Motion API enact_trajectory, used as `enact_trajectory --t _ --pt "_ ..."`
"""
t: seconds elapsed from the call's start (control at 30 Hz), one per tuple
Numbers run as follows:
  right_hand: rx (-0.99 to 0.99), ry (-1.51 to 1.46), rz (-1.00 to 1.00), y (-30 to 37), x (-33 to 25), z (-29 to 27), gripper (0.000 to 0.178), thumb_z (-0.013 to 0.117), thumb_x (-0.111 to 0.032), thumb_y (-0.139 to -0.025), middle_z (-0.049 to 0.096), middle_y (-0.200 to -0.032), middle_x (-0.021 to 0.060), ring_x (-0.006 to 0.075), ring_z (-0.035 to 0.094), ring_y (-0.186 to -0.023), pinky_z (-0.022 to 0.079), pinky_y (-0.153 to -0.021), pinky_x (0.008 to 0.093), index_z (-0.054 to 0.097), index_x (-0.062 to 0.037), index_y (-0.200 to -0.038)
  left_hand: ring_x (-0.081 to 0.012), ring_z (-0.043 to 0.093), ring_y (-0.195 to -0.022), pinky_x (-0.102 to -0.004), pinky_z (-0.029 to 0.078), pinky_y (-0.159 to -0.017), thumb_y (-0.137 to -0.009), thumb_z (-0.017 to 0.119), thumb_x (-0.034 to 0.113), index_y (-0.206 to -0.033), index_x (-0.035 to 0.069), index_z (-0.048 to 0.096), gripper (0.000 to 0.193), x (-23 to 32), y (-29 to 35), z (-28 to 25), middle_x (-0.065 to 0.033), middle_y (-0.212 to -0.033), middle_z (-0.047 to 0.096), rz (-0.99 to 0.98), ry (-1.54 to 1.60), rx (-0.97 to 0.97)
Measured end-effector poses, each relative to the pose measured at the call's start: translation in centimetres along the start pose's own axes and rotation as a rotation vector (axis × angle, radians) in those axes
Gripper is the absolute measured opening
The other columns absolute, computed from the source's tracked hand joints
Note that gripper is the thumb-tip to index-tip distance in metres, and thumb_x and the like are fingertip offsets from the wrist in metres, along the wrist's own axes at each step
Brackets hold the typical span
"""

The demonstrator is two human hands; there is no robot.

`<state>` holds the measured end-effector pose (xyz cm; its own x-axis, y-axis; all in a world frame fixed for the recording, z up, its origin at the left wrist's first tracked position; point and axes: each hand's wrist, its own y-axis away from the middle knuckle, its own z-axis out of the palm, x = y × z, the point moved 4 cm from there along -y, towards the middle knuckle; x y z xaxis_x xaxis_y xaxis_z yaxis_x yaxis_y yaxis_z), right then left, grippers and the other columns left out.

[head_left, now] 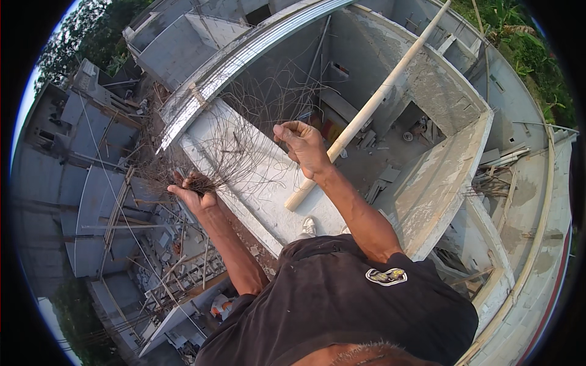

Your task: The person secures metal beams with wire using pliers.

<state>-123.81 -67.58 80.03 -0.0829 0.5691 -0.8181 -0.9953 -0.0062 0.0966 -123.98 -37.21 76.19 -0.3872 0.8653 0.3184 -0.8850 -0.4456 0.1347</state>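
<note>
A tangled bundle of thin, rusty binding wire [229, 165] is gripped in my left hand [196, 194], palm up with the fingers curled round it. Its loose strands spread up and to the right, over the pale concrete ledge. Beside this tangle, my right hand [305, 149] is raised with thumb and forefinger pinched together. Some strands pass close to those fingertips, but whether one is between them I cannot make out. Behind the right wrist runs a long round wooden pole [381, 94], its near end resting over the ledge.
I stand on a narrow concrete ledge [259, 210]; one light shoe [309, 226] shows. A corrugated metal strip [250, 55] borders the far left. Right of the ledge a deep room drops to a floor with rubble [384, 177]. Lower left, debris and planks [183, 262] lie far below.
</note>
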Motion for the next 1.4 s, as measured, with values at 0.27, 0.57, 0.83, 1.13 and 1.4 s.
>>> enact_trajectory --t 0.27,0.57,0.83,1.13,1.4 --pt "-0.015 -0.182 0.009 1.9 1.0 -0.7 0.014 0.066 -0.018 -0.089 0.062 -0.080 0.0023 -0.0017 0.030 -0.042 0.022 -0.035 0.0172 0.054 -0.0090 -0.088 -0.0140 0.060 -0.058 -0.0327 0.059 -0.069 -0.092 0.042 0.051 -0.102 0.009 0.065 0.049 0.8 -0.8 -0.5 -0.0004 -0.065 0.062 0.064 0.004 0.013" --pt "0.010 -0.671 0.221 1.5 4.8 -1.3 0.009 0.053 -0.018 -0.096 0.060 -0.088 0.0023 0.0006 0.034 -0.047 0.026 -0.039 0.0171 0.054 -0.0154 -0.105 -0.0153 0.061 -0.059 -0.0344 0.060 -0.069 -0.092 0.041 0.054 -0.100 0.010 0.066 0.051 0.6 -0.6 -0.5 -0.0006 -0.067 0.062 0.020 0.078 0.032" --pt "-0.333 -0.167 0.085 7.4 1.7 2.4 0.024 0.046 -0.033 -0.099 0.039 -0.065 -0.0055 0.0027 0.026 -0.048 0.024 -0.043 0.0183 0.055 -0.0107 -0.102 -0.0151 0.058 -0.060 -0.0342 0.059 -0.069 -0.091 0.043 0.055 -0.104 0.011 0.064 0.050 5.9 -4.2 -4.4 0.0003 -0.062 0.056 0.199 0.059 0.152" --pt "0.322 -0.092 -0.675 15.3 -22.8 -20.1 0.021 0.044 -0.027 -0.101 0.026 -0.059 -0.0050 0.0042 0.022 -0.050 0.025 -0.040 0.0185 0.051 -0.0081 -0.107 -0.0232 0.064 -0.067 -0.0393 0.058 -0.069 -0.089 0.031 0.069 -0.073 0.011 0.062 0.068 31.3 -10.9 -13.3 -0.0037 -0.062 0.061 0.509 -0.097 0.391" --pt "0.985 1.012 -0.831 24.1 -28.6 -26.6 0.034 0.049 -0.032 -0.099 0.036 -0.065 -0.0044 0.0040 0.037 -0.061 0.033 -0.055 0.0201 0.057 -0.0008 -0.109 -0.0216 0.063 -0.071 -0.0425 0.058 -0.072 -0.083 0.037 0.073 -0.086 0.015 0.070 0.067 32.1 -12.4 -10.4 -0.0025 -0.071 0.064 0.336 0.098 0.111"
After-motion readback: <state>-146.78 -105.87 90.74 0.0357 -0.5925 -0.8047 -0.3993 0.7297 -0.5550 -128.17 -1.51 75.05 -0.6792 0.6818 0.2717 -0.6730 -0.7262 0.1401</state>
